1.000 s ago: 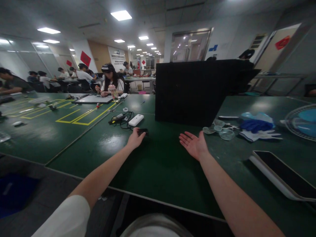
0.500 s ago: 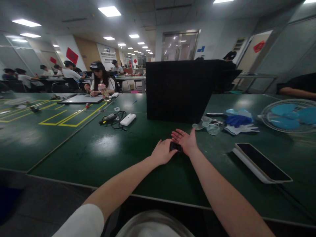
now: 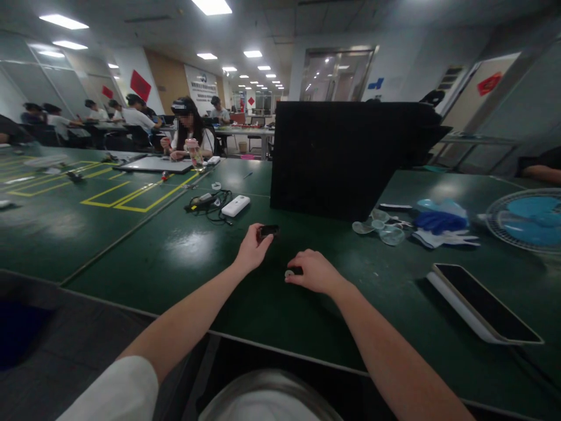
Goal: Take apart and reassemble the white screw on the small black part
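Green covers the tabletop (image 3: pixel 197 280), marked with yellow lines (image 3: pixel 131 206) on the left, under lit ceiling panels; people sit at tables further back in the room. A large black box (image 3: pixel 324 158) stands on it ahead of the hands, blocking much of the view beyond. A person (image 3: pixel 193 131) sits across to the left, with a pale board (image 3: pixel 158 164) and a bottle (image 3: pixel 194 155) nearby. The blue-bladed fan (image 3: pixel 526 216) at the right is cut off by the picture's edge, as is another person's arm (image 3: pixel 543 171). Nearer lies a thick white slab with a black face (image 3: pixel 486 301); beyond it are blue and white gloves (image 3: pixel 442 222) beside clear rounded pieces (image 3: pixel 391 235). The left hand (image 3: pixel 250 248) is clamped on a small black object (image 3: pixel 269 231), near a white block (image 3: pixel 235 206) and black cables (image 3: pixel 205 204). The right hand (image 3: pixel 316 272), just beside, pinches a tiny pale round piece (image 3: pixel 288 273); something dark behind it is too small to make out.
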### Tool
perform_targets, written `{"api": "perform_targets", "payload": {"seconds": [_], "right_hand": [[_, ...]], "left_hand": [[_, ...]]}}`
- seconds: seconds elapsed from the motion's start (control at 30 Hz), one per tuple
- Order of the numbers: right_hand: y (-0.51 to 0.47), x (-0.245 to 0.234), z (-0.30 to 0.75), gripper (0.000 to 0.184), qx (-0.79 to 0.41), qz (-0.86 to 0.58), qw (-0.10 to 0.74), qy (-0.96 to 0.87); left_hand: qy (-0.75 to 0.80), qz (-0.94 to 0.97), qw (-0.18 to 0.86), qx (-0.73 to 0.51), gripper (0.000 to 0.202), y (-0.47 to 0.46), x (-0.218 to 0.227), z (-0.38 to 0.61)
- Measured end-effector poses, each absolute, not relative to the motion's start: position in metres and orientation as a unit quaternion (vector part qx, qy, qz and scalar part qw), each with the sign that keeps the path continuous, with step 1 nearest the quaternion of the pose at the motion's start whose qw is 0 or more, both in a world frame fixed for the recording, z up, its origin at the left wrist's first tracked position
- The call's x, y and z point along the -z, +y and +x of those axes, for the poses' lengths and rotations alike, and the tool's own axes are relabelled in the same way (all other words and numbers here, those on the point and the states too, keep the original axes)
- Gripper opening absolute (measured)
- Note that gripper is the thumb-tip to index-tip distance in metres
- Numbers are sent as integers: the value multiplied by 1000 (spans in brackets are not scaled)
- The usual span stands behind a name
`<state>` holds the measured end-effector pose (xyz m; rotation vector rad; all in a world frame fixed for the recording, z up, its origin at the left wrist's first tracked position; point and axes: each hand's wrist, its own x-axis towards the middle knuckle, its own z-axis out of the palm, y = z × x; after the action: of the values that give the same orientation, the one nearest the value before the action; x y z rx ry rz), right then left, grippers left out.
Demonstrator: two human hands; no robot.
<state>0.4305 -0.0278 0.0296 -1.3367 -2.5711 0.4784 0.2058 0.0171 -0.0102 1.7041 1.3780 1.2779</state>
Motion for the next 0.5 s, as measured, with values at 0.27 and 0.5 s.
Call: {"api": "perform_targets", "payload": {"seconds": [0.27, 0.5], "right_hand": [[-23, -24, 430, 17, -82, -516, 79, -849], [-20, -28, 438, 17, -96, -549, 193, -808]], "left_hand": [[537, 773, 191, -277, 45, -6, -4, 208], [536, 790, 187, -231, 45, -6, -4, 209]]}}
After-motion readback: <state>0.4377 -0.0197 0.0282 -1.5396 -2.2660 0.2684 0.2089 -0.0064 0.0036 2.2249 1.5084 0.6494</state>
